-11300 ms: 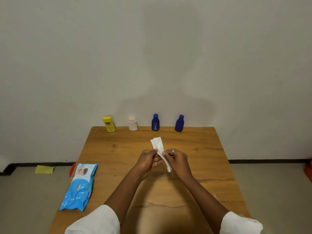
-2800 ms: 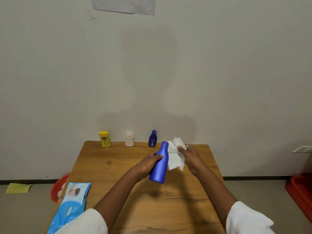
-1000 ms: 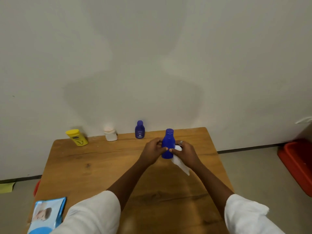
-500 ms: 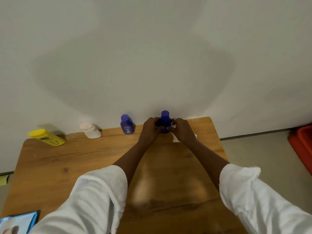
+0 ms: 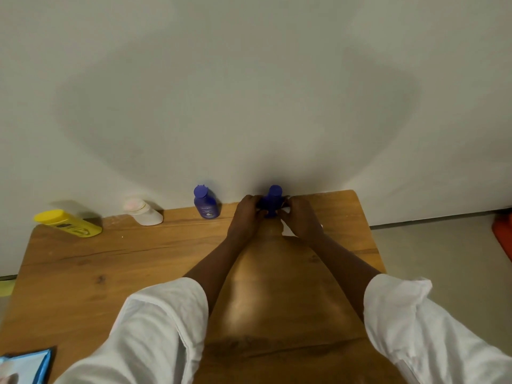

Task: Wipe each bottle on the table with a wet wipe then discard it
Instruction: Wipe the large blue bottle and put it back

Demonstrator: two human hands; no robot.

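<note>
A plain blue bottle [image 5: 273, 199] stands upright at the far edge of the wooden table [image 5: 110, 261], against the wall. My left hand [image 5: 246, 217] grips its left side. My right hand [image 5: 300, 218] is at its right side and holds a white wet wipe [image 5: 286, 231], of which only a small part shows under the palm. Left of them along the wall stand a labelled blue bottle [image 5: 206, 203], a white bottle [image 5: 144, 213] and a yellow bottle [image 5: 68, 223].
A light blue wet wipe pack [image 5: 25, 367] lies at the table's near left corner. A red bin [image 5: 502, 231] sits on the floor to the right. The wall runs directly behind the bottles.
Both hands carried the plain blue bottle away from me and set it upright at the far edge by the wall. My head leaned forward and tilted down over the table.
</note>
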